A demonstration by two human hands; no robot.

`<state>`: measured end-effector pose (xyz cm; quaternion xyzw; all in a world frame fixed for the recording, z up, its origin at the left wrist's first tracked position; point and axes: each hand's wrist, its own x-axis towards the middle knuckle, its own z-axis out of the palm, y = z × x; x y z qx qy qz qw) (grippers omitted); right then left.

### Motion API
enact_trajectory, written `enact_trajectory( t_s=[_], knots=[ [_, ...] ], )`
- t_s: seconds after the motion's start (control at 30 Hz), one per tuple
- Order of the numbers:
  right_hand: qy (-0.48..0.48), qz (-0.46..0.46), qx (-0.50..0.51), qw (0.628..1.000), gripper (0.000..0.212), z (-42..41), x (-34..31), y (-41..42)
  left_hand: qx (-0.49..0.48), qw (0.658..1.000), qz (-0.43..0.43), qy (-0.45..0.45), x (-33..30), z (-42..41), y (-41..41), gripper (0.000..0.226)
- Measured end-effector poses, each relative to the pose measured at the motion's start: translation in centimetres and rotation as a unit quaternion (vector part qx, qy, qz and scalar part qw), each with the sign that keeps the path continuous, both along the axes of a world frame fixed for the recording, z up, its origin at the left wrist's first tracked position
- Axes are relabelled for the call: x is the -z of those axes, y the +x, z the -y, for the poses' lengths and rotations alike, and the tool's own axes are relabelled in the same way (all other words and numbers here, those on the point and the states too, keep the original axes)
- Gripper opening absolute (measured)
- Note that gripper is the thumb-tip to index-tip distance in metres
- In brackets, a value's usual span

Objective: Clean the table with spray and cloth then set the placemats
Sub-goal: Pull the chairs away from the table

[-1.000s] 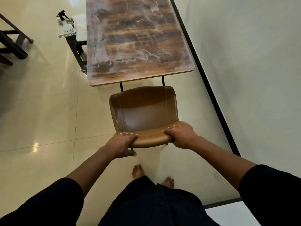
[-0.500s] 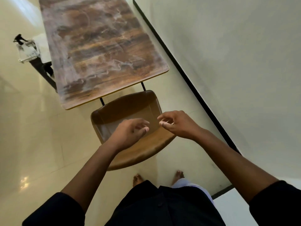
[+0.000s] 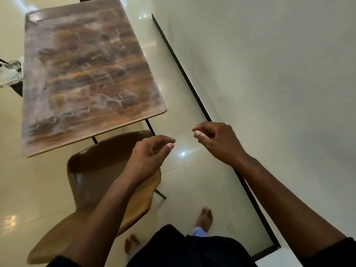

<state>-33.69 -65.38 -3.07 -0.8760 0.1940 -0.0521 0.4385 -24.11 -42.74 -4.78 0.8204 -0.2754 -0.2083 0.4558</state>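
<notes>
The wooden table [image 3: 86, 78] fills the upper left, its brown top streaked with whitish smears. Nothing lies on it. My left hand [image 3: 149, 157] hovers over the brown chair [image 3: 92, 180] just below the table's near edge, fingers loosely curled and holding nothing. My right hand [image 3: 217, 141] hangs in the air to the right of it, above the floor, fingers also loosely curled and empty. Neither hand touches the chair or the table. No cloth or placemat is in view.
A white basket [image 3: 9, 74] sits on a dark stand at the left edge, beside the table. A white wall [image 3: 269, 93] with a black skirting strip runs along the right. My bare feet [image 3: 205, 218] stand on the glossy tiled floor between chair and wall.
Both hands let go of the chair's backrest and lifted off it. The view swung right, so the table and chair now lie further left and my right foot has stepped toward the wall.
</notes>
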Motion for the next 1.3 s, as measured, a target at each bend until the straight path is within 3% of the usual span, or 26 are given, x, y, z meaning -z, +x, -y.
enact_trajectory(
  t_s=[0.43, 0.77, 1.0, 1.3],
  knots=[
    [0.063, 0.049, -0.028, 0.996, 0.013, 15.6, -0.2, 10.1, -0.100, 0.994, -0.037, -0.019, -0.2, 14.2, 6.1, 0.019],
    [0.069, 0.029, -0.042, 0.996, 0.010, 23.8, -0.2, 27.0, -0.144, 0.988, -0.057, -0.022, 1.0, 22.5, 23.2, 0.015],
    [0.083, 0.000, -0.031, 0.996, 0.009, 28.4, 0.4, 39.5, -0.115, 0.992, -0.040, -0.014, -0.2, 27.5, 35.1, 0.017],
    [0.098, 0.031, -0.046, 0.994, 0.013, 34.2, 2.0, 58.0, -0.195, 0.978, -0.045, -0.063, 1.3, 32.9, 50.7, 0.018]
  ],
)
